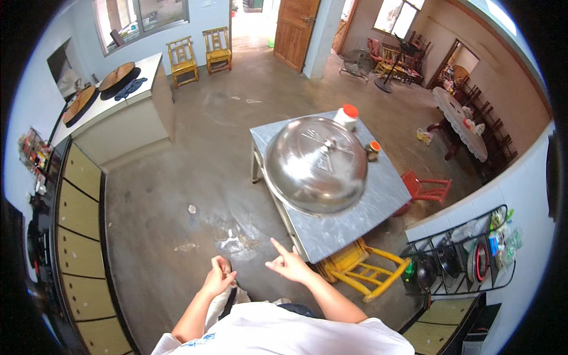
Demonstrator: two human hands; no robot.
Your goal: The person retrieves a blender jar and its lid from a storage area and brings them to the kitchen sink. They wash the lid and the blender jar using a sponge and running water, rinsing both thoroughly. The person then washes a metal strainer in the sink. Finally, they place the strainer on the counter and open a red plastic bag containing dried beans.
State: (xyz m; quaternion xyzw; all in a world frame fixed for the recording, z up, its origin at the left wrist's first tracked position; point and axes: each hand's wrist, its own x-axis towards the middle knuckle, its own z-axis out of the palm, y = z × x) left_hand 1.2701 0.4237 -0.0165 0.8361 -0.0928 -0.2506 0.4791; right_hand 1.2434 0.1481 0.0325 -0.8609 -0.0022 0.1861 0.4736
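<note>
My left hand [219,277] is in front of my body over the floor, its fingers curled in, with nothing visible in it. To its right, my right hand [290,265] has the index finger stretched out and the thumb apart, and it holds nothing. That hand is nearest the front left corner of a grey marbled table [331,228]. On the table sits a large shiny metal dome cover [316,165]. Behind it stands a white jar with a red lid [347,116]. A small jar with an orange-red lid [373,149] is at its right.
A yellow chair [361,269] stands by the table's near side, a red chair [423,188] at its right. A black rack [458,254] with pans is on the right. Cabinets [80,242] line the left, below a counter with round wooden boards [118,77]. The grey floor [177,165] has pale patches.
</note>
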